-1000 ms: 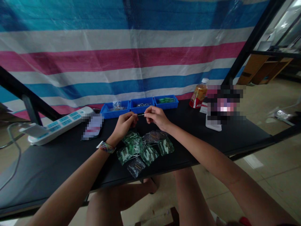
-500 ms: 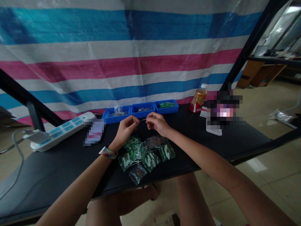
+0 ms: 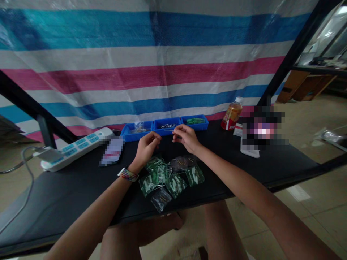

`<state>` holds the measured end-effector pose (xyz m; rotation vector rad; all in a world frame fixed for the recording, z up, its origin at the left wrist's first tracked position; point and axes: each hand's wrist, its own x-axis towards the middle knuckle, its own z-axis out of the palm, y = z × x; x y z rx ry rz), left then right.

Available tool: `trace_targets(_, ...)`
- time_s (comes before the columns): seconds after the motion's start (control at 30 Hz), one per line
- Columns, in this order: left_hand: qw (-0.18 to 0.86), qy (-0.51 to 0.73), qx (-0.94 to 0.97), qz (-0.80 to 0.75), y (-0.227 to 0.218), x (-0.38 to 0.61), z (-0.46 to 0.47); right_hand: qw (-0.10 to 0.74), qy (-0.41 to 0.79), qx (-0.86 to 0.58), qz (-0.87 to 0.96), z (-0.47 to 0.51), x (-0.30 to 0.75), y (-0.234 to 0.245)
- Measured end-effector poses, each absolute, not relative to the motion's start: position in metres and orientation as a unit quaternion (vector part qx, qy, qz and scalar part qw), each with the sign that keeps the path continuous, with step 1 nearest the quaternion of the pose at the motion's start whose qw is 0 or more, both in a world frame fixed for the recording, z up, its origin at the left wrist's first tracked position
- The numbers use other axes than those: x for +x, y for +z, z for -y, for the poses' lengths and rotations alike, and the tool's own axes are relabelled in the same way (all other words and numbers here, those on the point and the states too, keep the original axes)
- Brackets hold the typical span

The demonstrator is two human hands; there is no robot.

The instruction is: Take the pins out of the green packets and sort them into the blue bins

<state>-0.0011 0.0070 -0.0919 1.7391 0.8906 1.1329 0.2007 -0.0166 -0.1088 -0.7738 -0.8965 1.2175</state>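
Hovering left hand [image 3: 148, 145], right hand [image 3: 187, 136] beside small bags [image 3: 168, 177], bottle label [image 3: 230, 122] unreadable

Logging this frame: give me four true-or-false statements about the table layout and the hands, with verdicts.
Three blue trays stand in a row beyond the left hand and right hand. True.
The bottle stands left of the power strip. False: the bottle is at the right, the power strip at the left.
A coloured wristband sits on the left wrist. True.
The small bags lie beyond the trays. False: the small bags lie nearer the person than the trays.
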Motion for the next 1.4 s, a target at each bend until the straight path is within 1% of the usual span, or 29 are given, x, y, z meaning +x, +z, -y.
trace_targets(0.07,0.428,0.455,0.695,-0.357,-0.090,-0.001,-0.006,0.666,0.534,-0.352,0.384,0.012,0.205,-0.107)
trace_targets(0.17,0.426,0.459,0.696,-0.352,-0.089,-0.001,-0.006,0.652,0.513,-0.405,0.384,0.009,0.214,-0.108)
trace_targets(0.27,0.427,0.456,0.698,-0.350,-0.091,0.000,-0.006,0.617,0.469,-0.447,0.446,0.012,0.221,-0.110)
trace_targets(0.33,0.428,0.456,0.699,-0.348,-0.093,-0.001,-0.007,0.559,0.453,-0.449,0.530,0.016,0.221,-0.111)
trace_targets(0.4,0.425,0.459,0.699,-0.348,-0.095,-0.001,-0.008,0.478,0.434,-0.432,0.629,0.023,0.216,-0.110)
trace_targets(0.5,0.420,0.461,0.701,-0.347,-0.096,-0.003,-0.010,0.378,0.353,-0.402,0.756,0.034,0.204,-0.109)
trace_targets(0.57,0.418,0.459,0.702,-0.348,-0.097,-0.003,-0.011,0.343,0.289,-0.399,0.800,0.041,0.195,-0.110)
trace_targets(0.67,0.420,0.455,0.702,-0.353,-0.100,-0.004,-0.012,0.311,0.235,-0.426,0.817,0.048,0.186,-0.111)
trace_targets(0.8,0.427,0.453,0.703,-0.345,-0.103,-0.003,-0.015,0.300,0.207,-0.470,0.804,0.052,0.179,-0.114)
trace_targets(0.97,0.422,0.445,0.709,-0.349,-0.102,-0.001,-0.015,0.295,0.192,-0.426,0.834,0.050,0.175,-0.119)
trace_targets(1.13,0.418,0.430,0.718,-0.353,-0.100,0.000,-0.014,0.311,0.177,-0.439,0.824,0.048,0.179,-0.119)
trace_targets(1.4,0.441,0.402,0.725,-0.345,-0.101,0.004,-0.010,0.326,0.235,-0.458,0.793,0.042,0.187,-0.113)
